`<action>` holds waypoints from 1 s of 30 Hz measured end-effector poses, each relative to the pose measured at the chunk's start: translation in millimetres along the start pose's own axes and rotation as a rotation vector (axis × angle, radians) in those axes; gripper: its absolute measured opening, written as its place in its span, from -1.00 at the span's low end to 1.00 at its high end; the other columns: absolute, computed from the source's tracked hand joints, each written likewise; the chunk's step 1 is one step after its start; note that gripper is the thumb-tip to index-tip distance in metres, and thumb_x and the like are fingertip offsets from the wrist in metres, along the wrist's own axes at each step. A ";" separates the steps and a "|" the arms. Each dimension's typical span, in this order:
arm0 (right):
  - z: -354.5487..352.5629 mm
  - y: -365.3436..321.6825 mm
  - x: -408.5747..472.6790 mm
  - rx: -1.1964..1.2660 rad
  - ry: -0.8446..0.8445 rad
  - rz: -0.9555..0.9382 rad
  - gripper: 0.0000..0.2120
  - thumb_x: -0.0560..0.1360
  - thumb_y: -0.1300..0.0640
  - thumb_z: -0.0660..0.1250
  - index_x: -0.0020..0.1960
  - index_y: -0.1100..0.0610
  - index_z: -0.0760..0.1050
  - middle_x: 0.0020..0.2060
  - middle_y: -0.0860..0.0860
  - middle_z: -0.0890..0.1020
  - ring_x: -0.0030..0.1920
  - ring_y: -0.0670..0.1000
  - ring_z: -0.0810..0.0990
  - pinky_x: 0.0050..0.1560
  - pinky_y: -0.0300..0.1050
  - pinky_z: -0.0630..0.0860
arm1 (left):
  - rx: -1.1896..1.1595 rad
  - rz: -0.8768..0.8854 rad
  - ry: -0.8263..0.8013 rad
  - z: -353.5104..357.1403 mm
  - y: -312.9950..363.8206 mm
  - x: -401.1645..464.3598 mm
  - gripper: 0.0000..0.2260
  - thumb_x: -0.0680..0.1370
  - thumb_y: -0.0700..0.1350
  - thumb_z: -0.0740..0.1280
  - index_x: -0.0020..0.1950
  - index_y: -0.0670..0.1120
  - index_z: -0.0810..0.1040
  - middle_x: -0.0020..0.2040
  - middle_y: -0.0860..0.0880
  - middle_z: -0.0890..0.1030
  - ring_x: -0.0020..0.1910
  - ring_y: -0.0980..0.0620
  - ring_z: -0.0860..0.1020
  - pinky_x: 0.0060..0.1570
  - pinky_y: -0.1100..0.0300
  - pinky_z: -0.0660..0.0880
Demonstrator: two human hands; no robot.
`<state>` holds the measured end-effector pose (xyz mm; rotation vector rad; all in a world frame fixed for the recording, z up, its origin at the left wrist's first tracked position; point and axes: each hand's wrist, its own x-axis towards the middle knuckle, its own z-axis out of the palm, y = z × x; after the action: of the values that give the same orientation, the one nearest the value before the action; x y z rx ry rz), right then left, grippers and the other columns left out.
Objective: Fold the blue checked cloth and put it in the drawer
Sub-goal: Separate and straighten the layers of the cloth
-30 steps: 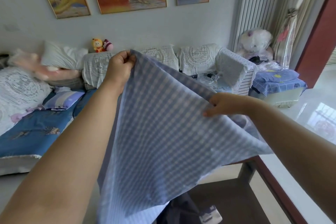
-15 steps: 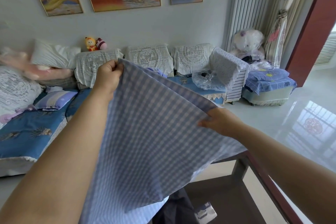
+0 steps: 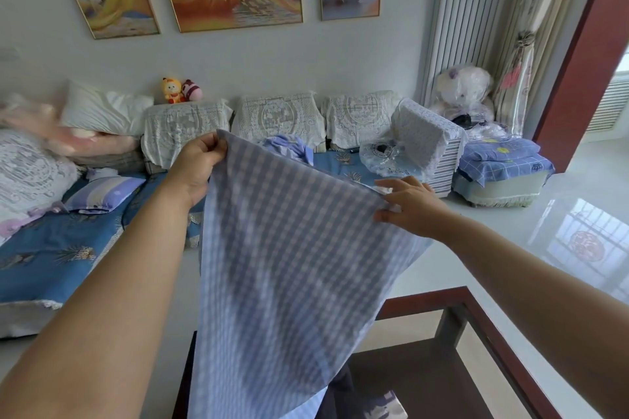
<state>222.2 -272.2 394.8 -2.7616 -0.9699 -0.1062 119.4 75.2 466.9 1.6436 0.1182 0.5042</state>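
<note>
The blue checked cloth point(image 3: 289, 265) hangs in the air in front of me, spread between both hands and blurred by motion. My left hand point(image 3: 197, 167) pinches its upper left corner, raised higher. My right hand point(image 3: 408, 204) holds the upper right edge, lower and to the right, with fingers and thumb closed on the fabric. The cloth's lower part drops past the bottom of the view. No drawer is in view.
A dark wood table with a glass top point(image 3: 476, 333) stands below right, with dark items point(image 3: 357, 398) beneath the cloth. A sofa point(image 3: 51, 248) with blue covers, lace cushions and pillows runs along the wall. A covered stool point(image 3: 500, 173) sits on the glossy floor at right.
Both hands have come lower in the view and the cloth with them. The right hand has slid out toward the cloth's right corner, pulling the top edge straighter.
</note>
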 end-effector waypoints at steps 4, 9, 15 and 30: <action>0.4 -11.5 6.7 0.049 -0.005 -0.081 -0.65 0.51 -0.16 0.27 0.24 -0.07 0.53 0.52 -0.13 0.14 0.46 0.05 0.21 0.39 0.07 0.25 | -0.059 -0.017 -0.048 -5.9 0.1 -0.2 -0.54 0.62 -0.28 0.16 -0.35 0.02 0.67 -0.34 0.09 0.66 -0.33 0.18 0.62 -0.29 0.31 0.57; 6.3 -31.1 8.5 -0.177 0.030 -0.073 -0.64 0.60 -0.13 0.12 0.27 0.02 0.46 0.34 -0.08 0.37 0.13 0.09 0.54 -0.12 -0.09 0.45 | -0.085 -0.034 0.016 -12.7 -1.7 0.5 -0.63 0.61 -0.28 0.18 -0.28 -0.03 0.65 -0.35 0.08 0.66 -0.32 0.13 0.61 -0.23 0.25 0.58; 7.1 -49.8 -2.4 -0.058 0.066 -0.042 -0.69 0.59 -0.09 0.16 0.10 0.13 0.50 0.05 0.02 0.58 0.03 0.11 0.57 -0.16 -0.12 0.38 | 0.381 0.080 0.320 -22.7 0.5 10.3 -0.80 0.61 -0.14 0.22 -0.18 -0.01 0.53 -0.11 -0.10 0.58 -0.12 0.01 0.48 -0.16 0.19 0.41; -100.4 -49.7 -16.5 0.235 0.180 0.126 -0.90 0.49 -0.04 0.34 -0.03 -0.20 0.45 -0.27 -0.09 0.59 -0.28 -0.02 0.54 -0.29 -0.17 0.43 | 0.222 -0.094 0.481 5.0 -0.1 37.0 -0.81 0.55 -0.28 0.16 -0.06 -0.14 0.57 -0.09 -0.12 0.55 -0.07 -0.04 0.48 -0.17 0.17 0.38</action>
<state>178.4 -266.8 499.1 -2.5383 -0.7118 -0.2033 154.5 84.1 475.9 1.6926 0.6227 0.8298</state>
